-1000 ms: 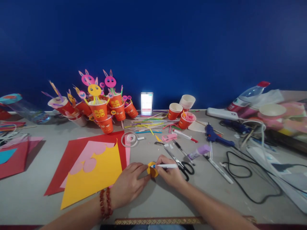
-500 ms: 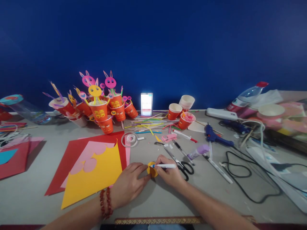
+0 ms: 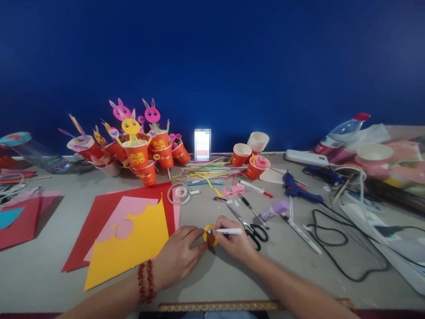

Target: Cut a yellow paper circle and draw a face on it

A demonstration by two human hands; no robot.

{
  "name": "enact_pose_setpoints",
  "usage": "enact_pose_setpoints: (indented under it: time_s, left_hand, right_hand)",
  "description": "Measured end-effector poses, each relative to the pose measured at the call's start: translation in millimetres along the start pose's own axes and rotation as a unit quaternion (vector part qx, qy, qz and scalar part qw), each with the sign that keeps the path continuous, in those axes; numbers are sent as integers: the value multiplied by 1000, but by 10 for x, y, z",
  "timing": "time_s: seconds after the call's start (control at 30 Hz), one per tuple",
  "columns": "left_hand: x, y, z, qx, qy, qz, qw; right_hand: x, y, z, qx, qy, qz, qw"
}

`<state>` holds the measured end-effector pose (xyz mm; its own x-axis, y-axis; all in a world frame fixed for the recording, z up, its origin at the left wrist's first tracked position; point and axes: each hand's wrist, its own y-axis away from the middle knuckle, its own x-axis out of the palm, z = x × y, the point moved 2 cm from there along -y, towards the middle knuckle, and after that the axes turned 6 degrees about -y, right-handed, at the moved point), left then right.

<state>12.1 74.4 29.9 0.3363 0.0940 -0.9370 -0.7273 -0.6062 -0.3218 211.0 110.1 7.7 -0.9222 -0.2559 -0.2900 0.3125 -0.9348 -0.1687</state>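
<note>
Pinching a white marker between its fingers, the right hand keeps its grip clamped on the barrel, whose long axis runs nearly level across the view, blue tip pointing toward the left hand and back end pointing away over the scissors. The tip meets the small yellow paper disc, which lies on the bench directly at the writing end of the grip, between the two hands and touching both. The left hand lies flat beside the disc with its fingertips pressing the near edge, fingers together on the paper rather than curled round anything; it wears a red bead bracelet at the wrist. Of the two, the right hand is the one bearing on the disc's face, the left only on its rim. Just beyond the left hand, away from the grip, lies a yellow sheet over pink and red sheets. Farther off beyond the marker's tip sits a roll of clear tape, and behind the grip's far side lie a purple glue stick and a blue glue gun. Orange paper cups with paper rabbit heads stand well apart at the back
</note>
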Motion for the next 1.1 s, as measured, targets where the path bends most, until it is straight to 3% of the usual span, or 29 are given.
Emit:
enact_pose_setpoints:
  time_s: [1.1]
  left_hand:
    - [18, 27, 9, 3, -2, 12, 1000]
  right_hand:
    - [1, 14, -27, -11, -16, -16, 1000]
